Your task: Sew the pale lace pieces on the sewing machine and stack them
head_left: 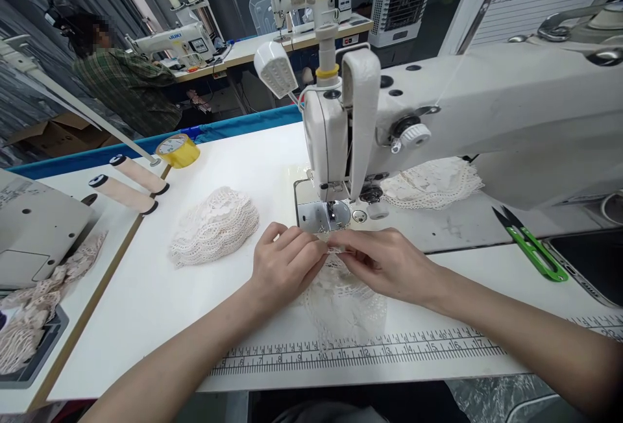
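Observation:
Both my hands meet just in front of the needle area of a white sewing machine (335, 131). My left hand (289, 261) is closed, its fingertips pinching the upper edge of a piece of white lace fabric (348, 309). Thumb and index finger of my right hand (389, 261) pinch the same edge close beside it. The lace hangs toward me, spread flat on the table over the printed ruler's edge. Behind my fingertips lie the metal needle plate (316, 215) and presser foot. The exact fold between my fingers is partly hidden.
A lace pile (214, 225) lies left, another lace piece (433, 183) behind the needle. Green thread snips (533, 248) and a phone (591, 261) are at right. Thread cones (124, 194) and yellow tape (178, 150) stand left. A person (126, 85) sits at another machine.

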The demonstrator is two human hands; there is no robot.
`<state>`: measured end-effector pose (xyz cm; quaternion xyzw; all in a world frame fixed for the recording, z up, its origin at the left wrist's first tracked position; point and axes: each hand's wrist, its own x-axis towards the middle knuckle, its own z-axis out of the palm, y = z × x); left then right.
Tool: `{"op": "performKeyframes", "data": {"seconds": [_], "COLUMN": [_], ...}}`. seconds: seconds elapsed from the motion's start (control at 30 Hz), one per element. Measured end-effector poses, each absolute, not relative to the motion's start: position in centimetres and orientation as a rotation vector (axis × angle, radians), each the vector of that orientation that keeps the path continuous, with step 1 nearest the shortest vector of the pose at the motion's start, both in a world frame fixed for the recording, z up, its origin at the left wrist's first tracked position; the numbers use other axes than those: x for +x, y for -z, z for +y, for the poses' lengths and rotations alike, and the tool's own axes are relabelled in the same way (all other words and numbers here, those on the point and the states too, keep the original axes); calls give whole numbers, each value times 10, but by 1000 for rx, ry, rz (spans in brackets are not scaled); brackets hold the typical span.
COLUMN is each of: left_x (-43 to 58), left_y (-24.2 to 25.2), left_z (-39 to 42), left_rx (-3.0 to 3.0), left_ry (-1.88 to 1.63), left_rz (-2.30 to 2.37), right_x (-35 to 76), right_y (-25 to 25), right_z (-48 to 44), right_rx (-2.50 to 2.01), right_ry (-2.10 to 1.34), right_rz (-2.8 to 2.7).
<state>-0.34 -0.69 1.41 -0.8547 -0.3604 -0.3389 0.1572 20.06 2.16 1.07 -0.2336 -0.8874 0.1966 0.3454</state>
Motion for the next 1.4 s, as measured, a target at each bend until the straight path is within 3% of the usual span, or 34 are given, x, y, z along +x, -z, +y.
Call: {"op": "performKeyframes", "data": {"seconds": [0.27, 0.37, 0.47, 0.6, 0.67, 0.93, 1.07, 1.3, 1.4], "left_x": [-6, -5, -2, 2, 4, 6, 6, 10, 10], "left_y": [-10, -14, -26, -34, -29, 0, -1, -6, -6], "left_z": [-10, -12, -18, -24, -22, -9, -15, -24, -24], "left_rx": [-2563, -2644, -2942, -3558, -3409, -2639, -2558, -2546, -2526], "left_ry": [1086, 1179, 1248, 933, 879, 752, 688, 489, 493], "left_rz": [-1170, -1244, -1542, -1959, -1980, -1436, -1044, -1061, -1073], "right_x": [209, 212, 215, 219, 218, 200, 201, 209, 208], "right_y": [-14, -23, -36, -49, -46, -10, -5, -1, 0], "right_z": [21, 19, 18, 21, 26, 37, 39, 47, 46], "right_rx": [-413, -383, -464, -694, -852, -1164, -1201, -1219, -1121], "right_ry": [110, 99, -323, -1307, -1403, -572, -429, -115, -161], "right_rz": [-2275, -2363, -2397, -2385, -2333, -2376, -2380, -2359, -2332]}}
